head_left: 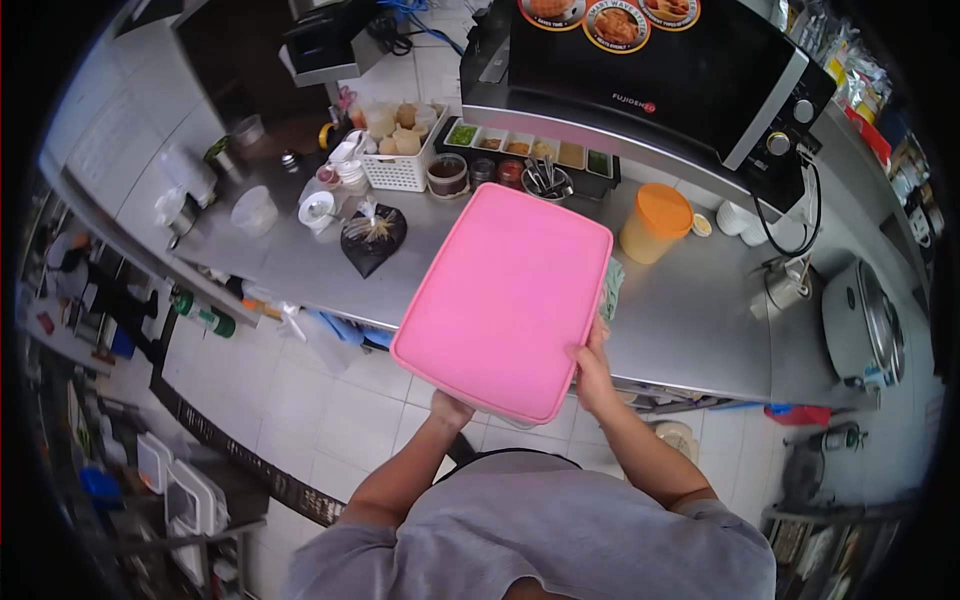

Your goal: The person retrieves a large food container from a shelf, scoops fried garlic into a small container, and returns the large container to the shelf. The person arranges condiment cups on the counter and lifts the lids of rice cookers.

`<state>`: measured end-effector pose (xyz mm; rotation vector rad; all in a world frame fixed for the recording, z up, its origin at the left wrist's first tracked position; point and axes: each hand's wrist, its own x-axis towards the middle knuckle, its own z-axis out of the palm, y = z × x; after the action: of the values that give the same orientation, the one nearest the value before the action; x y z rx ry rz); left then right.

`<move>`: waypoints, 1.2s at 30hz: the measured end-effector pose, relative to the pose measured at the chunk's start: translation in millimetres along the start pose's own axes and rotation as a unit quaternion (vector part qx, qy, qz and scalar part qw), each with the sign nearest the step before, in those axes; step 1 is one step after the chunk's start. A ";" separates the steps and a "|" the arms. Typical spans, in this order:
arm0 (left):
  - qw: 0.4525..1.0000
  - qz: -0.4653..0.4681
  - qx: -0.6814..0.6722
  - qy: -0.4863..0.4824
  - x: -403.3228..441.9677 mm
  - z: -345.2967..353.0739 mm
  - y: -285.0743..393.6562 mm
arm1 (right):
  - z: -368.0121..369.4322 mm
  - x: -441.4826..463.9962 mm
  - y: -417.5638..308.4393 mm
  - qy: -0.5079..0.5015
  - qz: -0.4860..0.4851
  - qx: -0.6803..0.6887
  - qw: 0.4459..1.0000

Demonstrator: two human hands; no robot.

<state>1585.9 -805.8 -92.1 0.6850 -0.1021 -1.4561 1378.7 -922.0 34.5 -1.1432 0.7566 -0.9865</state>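
Observation:
A large box with a pink lid (505, 295) is held in front of me, partly over the steel counter's front edge. My right hand (594, 372) grips its right side, thumb on the lid's rim and the other fingers mostly hidden along the side. Under the near left corner, my left hand (452, 408) supports the box; its fingers are out of sight beneath. The lid looks closed, so the contents are hidden. A green cloth (613, 288) shows just beyond the box's right edge.
On the steel counter (690, 330) stand an orange-lidded tub (656, 222), a white basket (398, 172) with eggs, a tied dark plastic bag (373, 240) and a rice cooker (858, 320). A condiment tray (530, 150) sits below the microwave (650, 85). Another person (75, 265) is at far left.

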 end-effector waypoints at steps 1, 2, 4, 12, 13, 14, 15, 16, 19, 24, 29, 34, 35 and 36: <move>1.000 -0.010 -0.010 0.005 2.3 3.7 22.7 | 19.4 0.8 1.8 0.024 -0.001 0.004 1.000; 1.000 -0.020 -0.021 0.010 4.5 7.2 45.3 | 39.9 0.6 -0.1 0.048 0.001 0.006 0.999; 0.997 -0.046 -0.041 0.039 5.3 5.2 81.4 | 59.2 -1.1 -0.5 0.086 0.018 -0.044 0.995; 0.904 0.252 0.325 0.120 -3.1 55.0 204.1 | -1.0 129.3 -51.3 0.192 -0.137 -0.508 0.829; 0.883 0.270 0.364 0.118 4.0 57.3 201.7 | -11.7 151.1 -57.6 0.169 -0.072 -0.538 0.823; 0.861 0.289 0.403 0.115 12.1 60.8 196.9 | -19.0 166.9 -62.7 0.145 -0.008 -0.565 0.812; 0.836 0.308 0.440 0.113 19.6 64.6 191.7 | -19.5 173.7 -70.4 0.117 0.023 -0.578 0.807; 0.808 0.327 0.477 0.112 25.0 68.1 187.2 | -20.5 179.8 -79.3 0.088 0.053 -0.591 0.800; 0.747 0.385 0.527 0.123 26.6 78.4 176.4 | -10.2 186.8 -98.5 0.044 0.103 -0.649 0.753; 0.772 0.403 0.479 0.110 34.3 75.0 171.8 | -11.1 196.4 -115.3 0.010 0.238 -0.570 0.786; 0.857 0.352 0.365 0.091 24.8 86.7 171.6 | -19.7 231.2 -100.1 -0.009 0.011 -0.631 0.776; 0.863 0.325 0.376 0.090 19.1 92.8 177.9 | 34.1 302.9 -95.7 -0.133 -0.022 -0.567 0.812; 0.863 0.326 0.375 0.092 18.9 95.5 178.2 | 45.7 314.8 -93.4 -0.155 -0.033 -0.571 0.805; 0.798 0.361 0.465 0.131 20.1 96.3 176.7 | 56.2 325.0 -90.4 -0.178 -0.043 -0.575 0.798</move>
<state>1698.8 -866.2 64.5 1.4421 -0.8161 -0.4752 1534.8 -1209.0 135.6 -2.3535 1.0126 -0.2529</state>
